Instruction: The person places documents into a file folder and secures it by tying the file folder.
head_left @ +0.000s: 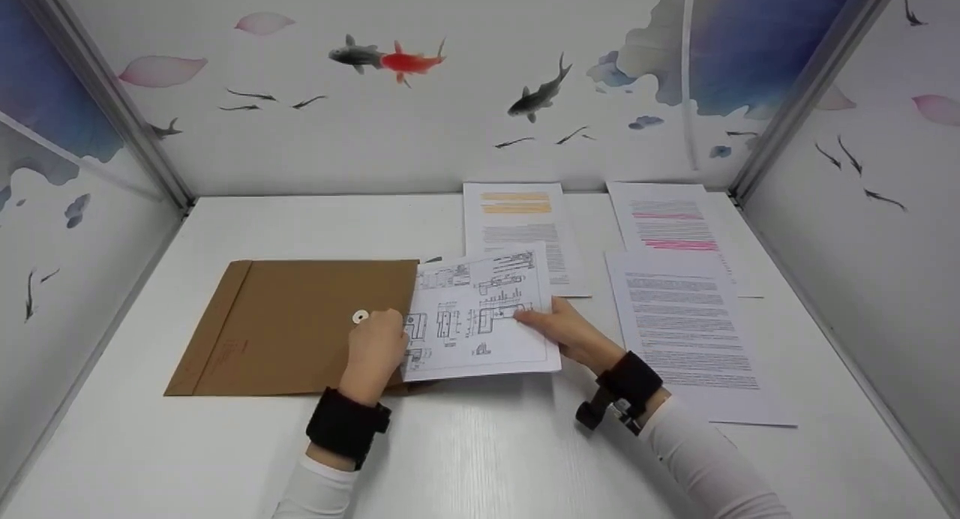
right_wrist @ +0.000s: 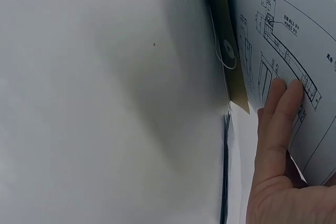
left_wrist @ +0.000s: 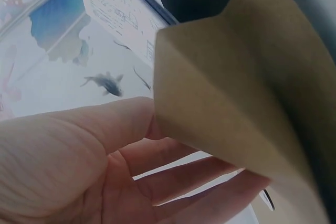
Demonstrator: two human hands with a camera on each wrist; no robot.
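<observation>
A brown paper envelope (head_left: 285, 324) lies flat on the left of the white table (head_left: 480, 459), its open end turned to the right. My left hand (head_left: 375, 350) is at that end, and in the left wrist view its thumb and fingers (left_wrist: 79, 156) hold the brown flap (left_wrist: 236, 93) lifted. A sheet of technical drawings (head_left: 480, 309) lies partly over the envelope's mouth. My right hand (head_left: 570, 331) grips that sheet at its right edge. In the right wrist view its fingers (right_wrist: 278, 145) press on the printed side of the sheet (right_wrist: 294, 35), beside the envelope's string button (right_wrist: 229, 49).
Three printed pages lie on the right half of the table: one with orange highlighting (head_left: 517, 219), one with pink highlighting (head_left: 675, 226), and a plain text page (head_left: 690, 331) nearest me. Walls painted with fish enclose the table on three sides.
</observation>
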